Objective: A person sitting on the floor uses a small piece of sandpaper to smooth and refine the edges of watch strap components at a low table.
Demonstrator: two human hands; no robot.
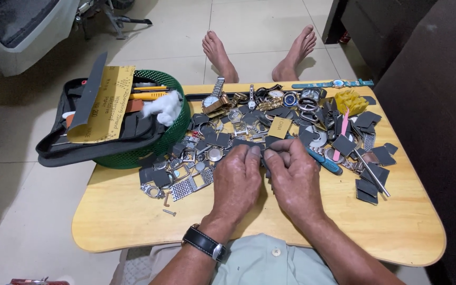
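Both hands point(265, 177) pinching small dark piece point(264, 153) (fingertips closed)

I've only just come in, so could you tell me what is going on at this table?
A person sits at a low wooden table strewn with watches, watch parts and small dark sandpaper pieces. The left hand and right hand meet at the pile's near edge, fingertips pinching something small that cannot be made out. A green basket holding a tool pouch stands on the left.
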